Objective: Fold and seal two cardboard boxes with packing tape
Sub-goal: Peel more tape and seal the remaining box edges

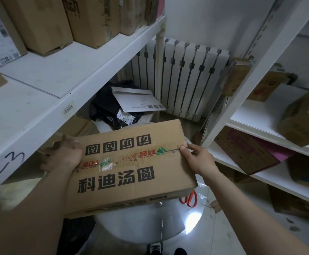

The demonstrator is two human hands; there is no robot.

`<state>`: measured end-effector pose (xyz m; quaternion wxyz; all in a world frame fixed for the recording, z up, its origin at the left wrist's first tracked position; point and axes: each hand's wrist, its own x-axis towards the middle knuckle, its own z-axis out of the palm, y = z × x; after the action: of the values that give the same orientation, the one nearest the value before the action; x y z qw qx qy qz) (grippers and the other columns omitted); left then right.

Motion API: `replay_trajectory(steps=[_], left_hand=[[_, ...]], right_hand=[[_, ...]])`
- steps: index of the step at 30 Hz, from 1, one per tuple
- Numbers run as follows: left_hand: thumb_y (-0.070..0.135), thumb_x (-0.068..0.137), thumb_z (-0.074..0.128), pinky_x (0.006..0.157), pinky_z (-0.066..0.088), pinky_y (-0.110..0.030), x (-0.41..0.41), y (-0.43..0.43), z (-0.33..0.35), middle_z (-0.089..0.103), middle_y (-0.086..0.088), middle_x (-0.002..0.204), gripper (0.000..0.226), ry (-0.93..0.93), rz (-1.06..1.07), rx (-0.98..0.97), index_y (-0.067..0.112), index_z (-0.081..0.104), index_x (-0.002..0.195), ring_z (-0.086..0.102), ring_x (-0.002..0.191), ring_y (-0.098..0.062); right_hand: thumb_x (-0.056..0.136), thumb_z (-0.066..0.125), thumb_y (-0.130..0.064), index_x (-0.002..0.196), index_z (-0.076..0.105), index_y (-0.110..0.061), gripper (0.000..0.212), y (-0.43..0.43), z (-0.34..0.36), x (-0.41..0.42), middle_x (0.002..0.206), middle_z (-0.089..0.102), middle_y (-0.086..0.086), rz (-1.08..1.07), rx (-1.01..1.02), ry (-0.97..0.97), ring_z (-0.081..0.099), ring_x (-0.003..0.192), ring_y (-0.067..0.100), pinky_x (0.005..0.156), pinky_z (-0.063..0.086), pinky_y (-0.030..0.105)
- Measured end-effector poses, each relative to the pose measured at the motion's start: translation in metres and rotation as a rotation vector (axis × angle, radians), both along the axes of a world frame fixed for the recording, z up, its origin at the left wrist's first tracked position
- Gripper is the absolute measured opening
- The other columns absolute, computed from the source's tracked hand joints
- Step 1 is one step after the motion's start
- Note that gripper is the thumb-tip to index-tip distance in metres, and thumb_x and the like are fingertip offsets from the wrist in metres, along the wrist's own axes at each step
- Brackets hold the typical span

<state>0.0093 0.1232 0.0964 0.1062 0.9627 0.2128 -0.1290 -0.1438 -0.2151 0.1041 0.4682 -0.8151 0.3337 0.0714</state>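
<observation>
Head view | flat brown cardboard box (131, 168) with taped seam | left hand (65, 153), right hand (196, 157) gripping its 2 ends

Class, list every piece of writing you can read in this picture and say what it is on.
"科迪汤圆": cardboard box, near flap.
Upside-down characters on far flap: unclear.
Tape print: blurred.
Handwritten marks on left shelf edge: unclear.
Envelope and barcode sticker: too small.

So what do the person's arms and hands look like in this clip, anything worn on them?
Both forearms are bare as far as the frame shows, with no sleeves visible. The left hand and right hand carry no gloves, and no watch, ring or wristband shows. Fingers are uncovered.
</observation>
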Motion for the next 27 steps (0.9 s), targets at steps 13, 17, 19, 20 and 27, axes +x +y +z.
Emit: replay_trajectory(steps=[13,17,19,20,27], left_hand=[[0.063,0.093,0.020,0.114,0.015,-0.062,-0.018,0.050,-0.013,0.020,-0.025,0.154,0.069,-0.062,0.100,-0.026,0.029,0.016,0.153,0.019,0.141,-0.046],[0.068,0.090,0.016,0.114,0.012,-0.066,-0.021,0.070,-0.015,0.015,-0.023,0.158,0.077,-0.099,0.138,-0.036,0.024,0.015,0.154,0.015,0.144,-0.046],[0.068,0.089,0.014,0.112,0.013,-0.068,-0.021,0.073,-0.021,0.017,-0.022,0.158,0.076,-0.085,0.121,-0.043,0.028,0.014,0.153,0.016,0.144,-0.046],[0.069,0.087,0.012,0.110,0.017,-0.068,-0.022,0.072,-0.021,0.022,-0.022,0.155,0.074,-0.071,0.104,-0.054,0.030,0.015,0.151,0.022,0.142,-0.046],[0.066,0.091,0.027,0.107,0.027,-0.059,-0.030,0.030,-0.026,0.027,-0.023,0.148,0.072,-0.053,0.041,-0.064,0.023,0.026,0.149,0.027,0.135,-0.044]], right_hand=[[0.095,0.050,-0.055,0.136,0.057,-0.030,0.049,0.034,0.001,0.006,0.105,0.061,-0.002,0.051,-0.032,-0.033,0.058,0.111,0.025,0.098,0.049,0.048],[0.096,0.050,-0.051,0.135,0.057,-0.031,0.044,0.047,-0.007,0.007,0.105,0.060,-0.002,0.097,0.006,-0.048,0.058,0.112,0.025,0.099,0.049,0.049],[0.097,0.050,-0.048,0.135,0.057,-0.031,0.043,0.046,-0.015,0.004,0.113,0.064,0.001,0.108,0.005,-0.039,0.059,0.112,0.026,0.099,0.049,0.049],[0.097,0.049,-0.048,0.136,0.056,-0.031,0.042,0.044,-0.019,0.003,0.118,0.065,0.002,0.108,0.004,-0.033,0.059,0.111,0.026,0.099,0.049,0.049],[0.100,0.047,-0.045,0.143,0.047,-0.032,0.045,0.012,-0.029,-0.007,0.127,0.063,0.003,0.073,0.000,0.014,0.059,0.112,0.025,0.099,0.049,0.049]])
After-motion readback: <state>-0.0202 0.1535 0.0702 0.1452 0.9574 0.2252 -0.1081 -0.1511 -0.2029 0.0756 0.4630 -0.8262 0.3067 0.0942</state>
